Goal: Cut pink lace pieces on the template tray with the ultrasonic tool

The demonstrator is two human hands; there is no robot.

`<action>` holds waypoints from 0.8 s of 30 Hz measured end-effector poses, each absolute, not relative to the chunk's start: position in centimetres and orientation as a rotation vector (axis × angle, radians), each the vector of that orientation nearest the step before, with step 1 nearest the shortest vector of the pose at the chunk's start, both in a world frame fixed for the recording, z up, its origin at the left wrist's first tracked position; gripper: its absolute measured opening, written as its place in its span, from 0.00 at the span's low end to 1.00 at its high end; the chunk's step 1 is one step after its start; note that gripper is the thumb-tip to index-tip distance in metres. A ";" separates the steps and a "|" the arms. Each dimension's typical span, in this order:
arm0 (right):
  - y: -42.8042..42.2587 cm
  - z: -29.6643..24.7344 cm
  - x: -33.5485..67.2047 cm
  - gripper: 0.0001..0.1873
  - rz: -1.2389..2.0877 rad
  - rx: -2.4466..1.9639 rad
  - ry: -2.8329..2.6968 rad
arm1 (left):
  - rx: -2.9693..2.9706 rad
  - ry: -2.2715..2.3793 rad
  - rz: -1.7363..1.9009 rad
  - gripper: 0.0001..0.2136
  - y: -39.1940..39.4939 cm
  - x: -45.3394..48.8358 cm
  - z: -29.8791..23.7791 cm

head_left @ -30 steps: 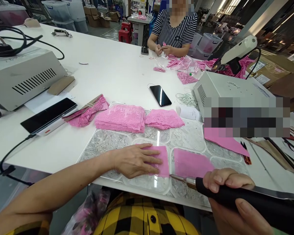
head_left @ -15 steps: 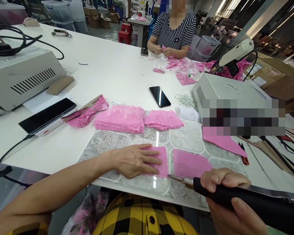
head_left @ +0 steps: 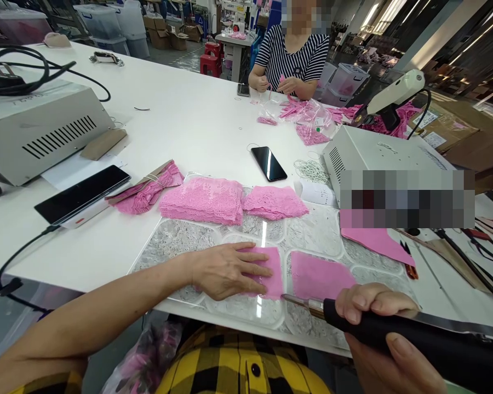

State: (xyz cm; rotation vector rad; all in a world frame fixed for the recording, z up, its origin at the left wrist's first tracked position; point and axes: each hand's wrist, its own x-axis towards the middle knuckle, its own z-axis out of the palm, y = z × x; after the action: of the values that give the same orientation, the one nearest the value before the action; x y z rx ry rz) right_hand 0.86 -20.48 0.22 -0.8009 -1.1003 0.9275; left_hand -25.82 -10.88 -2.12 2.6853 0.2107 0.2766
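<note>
My left hand (head_left: 224, 272) lies flat on a pink fabric piece (head_left: 274, 273), its fingers spread and pressing it against the grey stone-patterned board (head_left: 312, 227). Part of that piece is hidden under the hand. In my right hand (head_left: 380, 323) is a thick black-handled tool (head_left: 419, 336) with a narrow metal tip. The tip points left and rests at the lower right corner of the held fabric. Just right of this piece lies another pink fabric piece (head_left: 318, 273), its right end close to my right fingers.
Behind my hands sit a tall stack of pink lace (head_left: 203, 201) and a smaller one (head_left: 274, 201). Grey metal boxes stand left (head_left: 41, 126) and right (head_left: 378, 153). Phones (head_left: 268, 163) lie on the white table. Across it, a person (head_left: 290, 63) handles pink pieces.
My hands, the fabric and the tool keep their places. The view has shifted very slightly. Across the table, the other person's hands have moved a little apart.
</note>
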 end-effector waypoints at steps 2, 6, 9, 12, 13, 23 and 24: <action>-20.5 0.2 0.9 0.09 0.935 -0.809 -1.105 | 2.689 0.209 0.274 0.17 -10.9 -25.8 -2.1; -20.4 0.5 0.6 0.07 0.939 -0.805 -1.119 | 2.701 0.201 0.286 0.17 -10.9 -25.9 -2.2; -20.3 0.6 0.5 0.07 0.929 -0.798 -1.121 | 2.707 0.205 0.287 0.17 -10.9 -25.9 -2.3; -20.2 0.4 0.6 0.07 0.923 -0.803 -1.114 | 2.689 0.210 0.288 0.17 -10.9 -25.9 -2.1; -20.2 0.4 0.7 0.07 0.920 -0.804 -1.114 | 2.680 0.214 0.293 0.17 -10.8 -25.9 -2.0; -20.8 0.4 0.7 0.08 0.822 -0.912 -1.035 | 2.640 0.378 0.224 0.17 -11.2 -29.6 1.0; -21.0 0.4 0.9 0.08 0.833 -0.925 -1.015 | 2.630 0.406 0.213 0.17 -11.4 -30.3 0.9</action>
State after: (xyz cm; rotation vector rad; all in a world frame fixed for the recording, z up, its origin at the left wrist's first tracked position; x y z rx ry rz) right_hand 0.92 -20.97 0.38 -0.9246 -1.0149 0.8332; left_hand -30.29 -11.41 0.93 2.6302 0.4065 0.2130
